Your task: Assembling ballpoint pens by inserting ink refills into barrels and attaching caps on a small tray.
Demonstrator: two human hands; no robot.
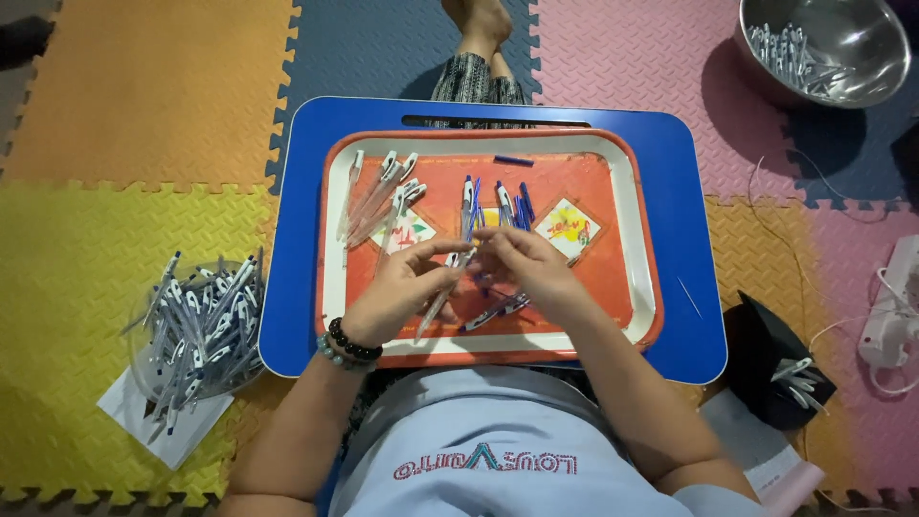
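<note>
Here, a slim white-and-blue plastic pen (442, 299) is pinched between the left hand (397, 297) and right hand (531, 268), both grips closed on it, above an orange tray (622, 182) holding loose pens. A clear bowl (196, 325) and steel bowl (866, 81) hold more.

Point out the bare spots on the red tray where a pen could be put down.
On the tray, the right side past the square sticker is bare, as is the lower left corner below the clear barrels. The middle is crowded: both hands and blue pens.
</note>
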